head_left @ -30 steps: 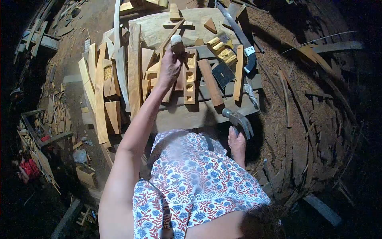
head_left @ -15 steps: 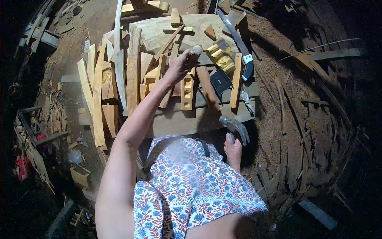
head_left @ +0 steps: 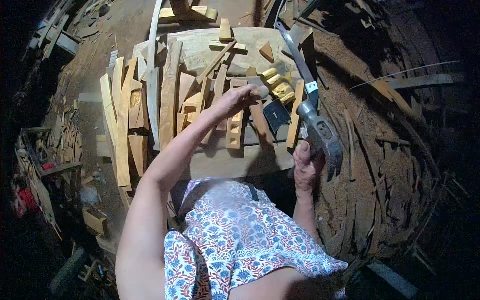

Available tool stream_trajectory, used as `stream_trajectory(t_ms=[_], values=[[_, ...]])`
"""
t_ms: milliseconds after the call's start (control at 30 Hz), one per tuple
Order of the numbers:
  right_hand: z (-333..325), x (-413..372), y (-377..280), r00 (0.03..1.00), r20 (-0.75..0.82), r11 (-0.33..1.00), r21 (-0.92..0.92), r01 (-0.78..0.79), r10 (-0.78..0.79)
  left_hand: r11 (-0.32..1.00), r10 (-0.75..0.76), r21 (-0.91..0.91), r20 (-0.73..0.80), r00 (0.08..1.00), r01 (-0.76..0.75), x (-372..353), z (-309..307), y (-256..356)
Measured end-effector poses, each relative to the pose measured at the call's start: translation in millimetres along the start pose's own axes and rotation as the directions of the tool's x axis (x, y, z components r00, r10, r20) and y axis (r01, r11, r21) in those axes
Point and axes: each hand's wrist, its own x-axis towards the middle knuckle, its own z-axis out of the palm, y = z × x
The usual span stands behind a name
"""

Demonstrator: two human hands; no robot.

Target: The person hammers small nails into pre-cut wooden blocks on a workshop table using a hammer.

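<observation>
My left hand (head_left: 232,102) is closed around what looks like a chisel (head_left: 261,92); only its round, pale handle end shows, and the blade is hidden. Under that hand lies a wooden block (head_left: 234,131) with several square holes cut in it. My right hand (head_left: 306,167) grips a claw hammer (head_left: 320,132) at the right of the bench, its metal head raised toward the camera. Close to the hammer lies a narrow wooden strip (head_left: 296,117). A dark flat piece (head_left: 276,115) rests between the strip and the left hand.
Long boards (head_left: 125,125) and offcuts cover the left of the wooden bench (head_left: 220,162). A handsaw (head_left: 298,57) lies along its right edge, beside yellow wrapped pieces (head_left: 280,87). Wood scraps (head_left: 360,190) litter the ground at right. A box-like wooden piece (head_left: 95,220) sits lower left.
The hammer has risen with my right hand, up and to the right, and its head looks larger. My left hand has turned and tilted the handle end rightward. The view has shifted slightly.
</observation>
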Motion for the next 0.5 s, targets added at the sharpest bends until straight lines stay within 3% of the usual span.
stream_trajectory(t_ms=[33, 67, 100, 200, 267, 300, 367, 400, 500], values=[[10, 15, 19, 0.930, 0.066, 0.647, -0.700, 0.301, -0.361, 1.000, 0.003, -0.005, -0.002, 1.000, -0.003, 1, -1, 3], [21, 30, 43, 0.770, 0.368, -0.161, -0.929, 0.334, -0.522, 1.000, 0.006, -0.002, -0.014, 1.000, -0.006, 1, -3, 6], [28, 45, 61, 0.630, 0.688, -0.850, -0.520, 0.081, -0.361, 1.000, -0.024, 0.002, 0.002, 1.000, 0.024, 0, -4, 11], [28, 79, 75, 0.664, 0.661, -0.767, -0.609, 0.204, -0.348, 0.997, -0.059, 0.056, 0.026, 0.998, 0.057, -3, -9, 10], [7, 89, 56, 0.765, 0.470, -0.555, -0.812, 0.179, -0.441, 0.987, -0.028, 0.161, 0.020, 0.999, 0.025, -5, -9, -5], [13, 89, 52, 0.771, 0.468, -0.558, -0.810, 0.181, -0.431, 0.991, -0.046, 0.125, 0.014, 0.999, 0.044, -5, -6, -16], [44, 71, 71, 0.764, 0.443, -0.685, -0.729, 0.002, -0.470, 0.988, 0.044, 0.150, -0.024, 0.999, -0.040, -8, -7, -17], [46, 69, 74, 0.728, 0.521, -0.664, -0.737, 0.121, -0.445, 0.989, 0.040, 0.143, -0.020, 0.999, -0.037, -9, -6, -17], [55, 74, 84, 0.686, 0.536, -0.701, -0.711, 0.053, -0.491, 0.993, -0.001, 0.118, -0.014, 1.000, 0.003, -2, -5, -17]])
